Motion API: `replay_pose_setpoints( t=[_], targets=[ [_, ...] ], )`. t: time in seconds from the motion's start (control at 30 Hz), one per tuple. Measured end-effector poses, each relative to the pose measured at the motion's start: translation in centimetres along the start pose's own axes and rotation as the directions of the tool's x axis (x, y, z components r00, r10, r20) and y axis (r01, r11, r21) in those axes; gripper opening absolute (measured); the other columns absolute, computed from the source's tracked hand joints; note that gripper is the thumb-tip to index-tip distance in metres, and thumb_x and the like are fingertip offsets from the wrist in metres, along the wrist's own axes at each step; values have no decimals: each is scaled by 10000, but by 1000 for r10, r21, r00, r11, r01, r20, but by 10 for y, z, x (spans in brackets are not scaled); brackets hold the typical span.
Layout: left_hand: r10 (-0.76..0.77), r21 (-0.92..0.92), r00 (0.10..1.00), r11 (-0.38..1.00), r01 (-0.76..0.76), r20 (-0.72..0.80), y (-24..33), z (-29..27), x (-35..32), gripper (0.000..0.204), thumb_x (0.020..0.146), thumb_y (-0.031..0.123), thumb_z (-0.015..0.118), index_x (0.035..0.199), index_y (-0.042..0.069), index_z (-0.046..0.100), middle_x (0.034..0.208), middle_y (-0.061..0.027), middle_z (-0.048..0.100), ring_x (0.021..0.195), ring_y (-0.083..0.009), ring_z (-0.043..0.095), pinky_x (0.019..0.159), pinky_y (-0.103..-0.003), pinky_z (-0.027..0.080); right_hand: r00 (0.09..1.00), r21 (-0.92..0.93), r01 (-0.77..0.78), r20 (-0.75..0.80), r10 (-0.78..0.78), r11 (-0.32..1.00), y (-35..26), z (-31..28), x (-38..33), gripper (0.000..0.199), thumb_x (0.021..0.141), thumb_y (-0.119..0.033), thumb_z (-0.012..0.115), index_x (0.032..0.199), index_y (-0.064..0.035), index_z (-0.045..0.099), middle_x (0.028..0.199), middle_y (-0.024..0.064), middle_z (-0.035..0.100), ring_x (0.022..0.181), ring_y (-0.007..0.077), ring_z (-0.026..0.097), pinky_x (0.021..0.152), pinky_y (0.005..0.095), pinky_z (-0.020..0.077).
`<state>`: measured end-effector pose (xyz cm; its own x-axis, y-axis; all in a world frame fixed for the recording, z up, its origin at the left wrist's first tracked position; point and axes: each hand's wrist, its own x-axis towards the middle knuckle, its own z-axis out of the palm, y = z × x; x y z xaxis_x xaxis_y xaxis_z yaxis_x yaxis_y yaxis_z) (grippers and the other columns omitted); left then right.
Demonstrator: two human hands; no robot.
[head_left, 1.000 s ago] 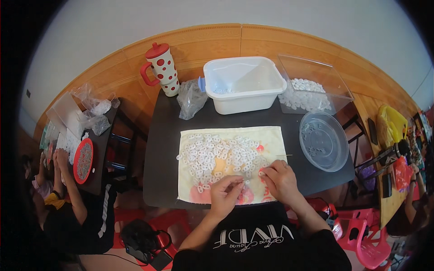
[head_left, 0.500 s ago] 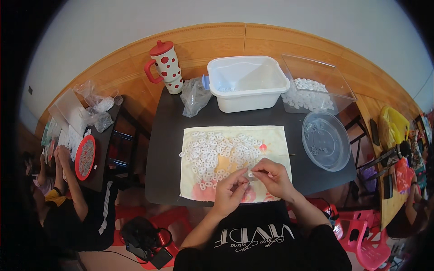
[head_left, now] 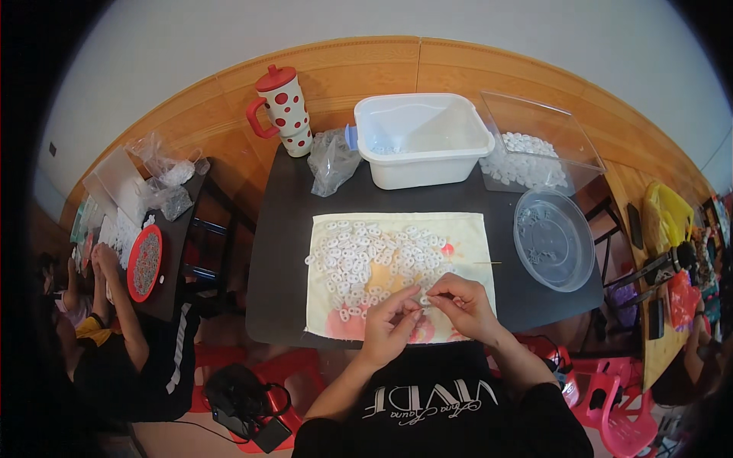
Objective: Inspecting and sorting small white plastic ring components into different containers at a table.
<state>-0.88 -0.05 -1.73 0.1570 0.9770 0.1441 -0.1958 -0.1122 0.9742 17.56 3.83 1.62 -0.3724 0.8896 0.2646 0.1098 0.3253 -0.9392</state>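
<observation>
Many small white plastic pieces with two holes lie scattered over a cream towel with pink and orange patches. Over its front edge my left hand is closed in a pinch; what sits between its thumb and finger is too small to make out. Close to its right, my right hand pinches with thumb and forefinger at a small white plastic piece. The two sets of fingertips face each other, a small gap apart. A thin stick-like tool rests across the towel's right edge.
Along the back of the dark table stand a spotted tumbler, a crumpled clear bag, a white tub and a clear box of white pieces. A round clear tray lies right. Another person's hands work at the left table.
The right hand's fingertips have shifted slightly down and right, a little away from the left hand's. The left hand has barely moved. The whole view has shifted a little.
</observation>
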Motion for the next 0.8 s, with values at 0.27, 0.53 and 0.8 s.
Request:
replay_pose_setpoints(
  t=[0.27,0.53,0.8],
  targets=[
    [-2,-37,1000,999,1,-17,-2,0,-2,417,906,-112,567,1313,-19,552,870,-45,644,673,-56,578,593,-193,477,997,-5,75,27,-75,997,3,-1,0,149,838,115,648,954,22,661,841,94,630,748,160,581,648,258,433],
    [17,-66,1000,998,-18,-16,-2,0,-3,373,902,-127,558,1263,-39,585,845,-30,617,655,-57,572,587,-202,487,981,-178,156,142,-131,972,-8,-5,5,143,817,96,660,933,12,659,838,103,637,751,213,626,657,290,475],
    [26,22,999,999,-26,-36,-1,0,-1,314,899,-108,573,1199,-30,623,844,-37,621,679,-82,597,608,-224,492,986,-106,49,165,-31,993,-3,-9,0,141,841,84,647,958,6,650,855,105,637,757,197,626,660,279,469]
  ],
)
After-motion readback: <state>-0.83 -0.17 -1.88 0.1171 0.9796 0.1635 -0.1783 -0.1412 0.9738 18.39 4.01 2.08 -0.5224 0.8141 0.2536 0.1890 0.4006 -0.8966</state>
